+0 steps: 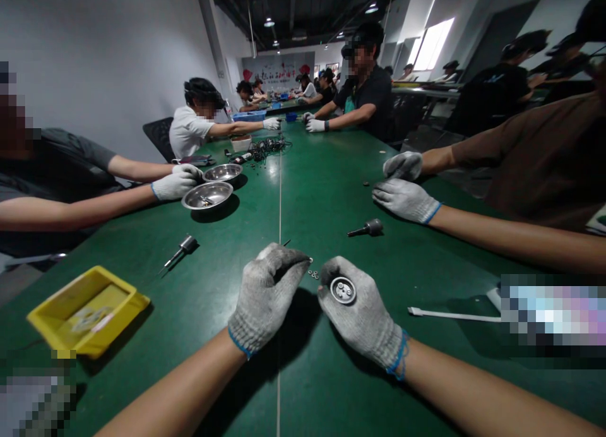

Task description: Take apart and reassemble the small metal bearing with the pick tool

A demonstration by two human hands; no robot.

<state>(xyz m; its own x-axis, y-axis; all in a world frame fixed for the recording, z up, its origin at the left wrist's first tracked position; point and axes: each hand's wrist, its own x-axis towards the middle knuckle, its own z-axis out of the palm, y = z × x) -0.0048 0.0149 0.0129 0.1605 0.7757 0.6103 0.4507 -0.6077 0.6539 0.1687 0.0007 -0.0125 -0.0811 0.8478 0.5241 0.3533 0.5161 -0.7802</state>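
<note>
My right hand (362,311), in a grey knit glove, is closed around a small round metal disc (343,290) with holes in its face, held face up. My left hand (267,295), also gloved, is curled with its fingertips pinched together just left of a few tiny washers (313,273) lying on the green table (307,191). What the left fingertips pinch is too small to make out. The two hands are a few centimetres apart.
A yellow tray (88,311) sits at the near left. Two screwdriver bits (182,247) (367,228) lie ahead, and two metal bowls (208,196) by a co-worker's gloved hand at left. Another person's gloved hands (404,200) rest at right. A white cable tie (449,315) lies at near right.
</note>
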